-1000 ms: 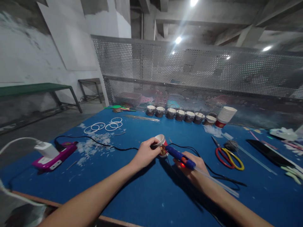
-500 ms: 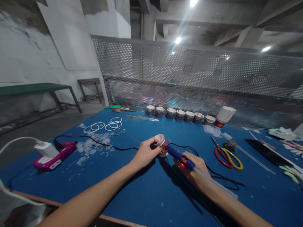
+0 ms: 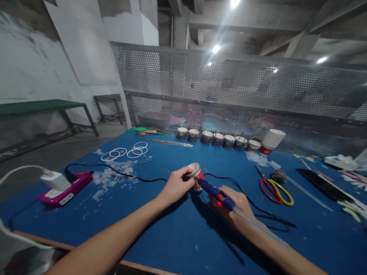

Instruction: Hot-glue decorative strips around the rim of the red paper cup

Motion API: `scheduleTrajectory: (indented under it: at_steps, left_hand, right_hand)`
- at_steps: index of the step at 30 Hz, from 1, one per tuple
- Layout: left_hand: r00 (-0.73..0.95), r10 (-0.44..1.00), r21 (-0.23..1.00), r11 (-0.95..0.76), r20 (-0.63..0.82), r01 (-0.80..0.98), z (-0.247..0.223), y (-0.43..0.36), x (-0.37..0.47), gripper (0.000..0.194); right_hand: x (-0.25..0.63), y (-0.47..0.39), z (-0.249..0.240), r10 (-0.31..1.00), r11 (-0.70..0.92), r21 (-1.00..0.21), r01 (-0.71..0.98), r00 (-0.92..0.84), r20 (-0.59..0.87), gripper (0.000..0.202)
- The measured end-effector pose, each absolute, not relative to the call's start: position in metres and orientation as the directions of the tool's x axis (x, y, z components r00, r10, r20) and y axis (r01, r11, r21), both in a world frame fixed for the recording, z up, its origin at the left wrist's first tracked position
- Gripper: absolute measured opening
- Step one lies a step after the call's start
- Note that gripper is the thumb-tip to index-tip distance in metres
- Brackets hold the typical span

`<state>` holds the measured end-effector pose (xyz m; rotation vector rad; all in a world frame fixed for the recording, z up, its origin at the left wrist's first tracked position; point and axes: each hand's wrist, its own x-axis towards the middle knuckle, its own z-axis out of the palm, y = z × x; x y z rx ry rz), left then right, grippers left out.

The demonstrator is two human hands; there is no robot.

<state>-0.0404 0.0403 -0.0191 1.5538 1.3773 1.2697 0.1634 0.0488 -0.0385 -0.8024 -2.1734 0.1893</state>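
Observation:
A red and white paper cup (image 3: 195, 169) stands tilted near the middle of the blue table, its white mouth up. My left hand (image 3: 177, 186) is closed on its left side, thumb and fingers at the rim. In my right hand (image 3: 233, 204) is a blue glue gun (image 3: 213, 191) with a glowing red light and a clear glue stick out of its back. The gun's nozzle is at the cup's front right side; whether it touches is too small to tell. A thin dark strand hangs by the cup.
Several grey-wrapped cups (image 3: 207, 137) line the back, beside a cup stack (image 3: 272, 141). Scissors (image 3: 276, 191), grey yarn (image 3: 278, 175) and a black phone (image 3: 323, 185) lie right. White rings (image 3: 137, 150), scraps and a magenta power strip (image 3: 67, 193) lie left; black cords cross the table.
The glue gun and my right hand have shifted slightly left and down along the cup. My left hand stays on the cup, which has barely moved.

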Motion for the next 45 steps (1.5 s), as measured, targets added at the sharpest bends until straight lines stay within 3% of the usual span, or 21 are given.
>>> scheduleTrajectory:
  at_steps: [11, 17, 34, 41, 45]
  left_hand:
    - [-0.068, 0.972, 0.919, -0.189, 0.226, 0.346, -0.015, 0.040, -0.041, 0.013]
    - [-0.024, 0.986, 0.963, -0.156, 0.165, 0.219, -0.013, 0.038, -0.041, 0.012]
    - [-0.042, 0.985, 0.962, -0.156, 0.169, 0.224, -0.013, 0.042, -0.048, 0.012]
    - [-0.024, 0.988, 0.969, -0.147, 0.154, 0.197, -0.016, 0.044, -0.050, 0.012]
    - [-0.009, 0.984, 0.965, -0.170, 0.175, 0.201, -0.014, 0.043, -0.051, 0.012]
  right_hand:
    - [0.167, 0.054, -0.038, 0.646, 0.751, -0.429, 0.502, -0.428, 0.632, 0.026]
    - [0.165, 0.051, -0.037, 0.641, 0.755, -0.414, 0.509, -0.436, 0.632, 0.025]
    - [0.167, 0.050, -0.030, 0.790, 0.612, -0.605, 0.509, -0.350, 0.503, 0.027]
    - [0.168, 0.050, -0.032, 0.756, 0.654, -0.583, 0.481, -0.411, 0.509, 0.024]
    - [0.169, 0.052, -0.034, 0.802, 0.597, -0.634, 0.492, -0.331, 0.498, 0.022]
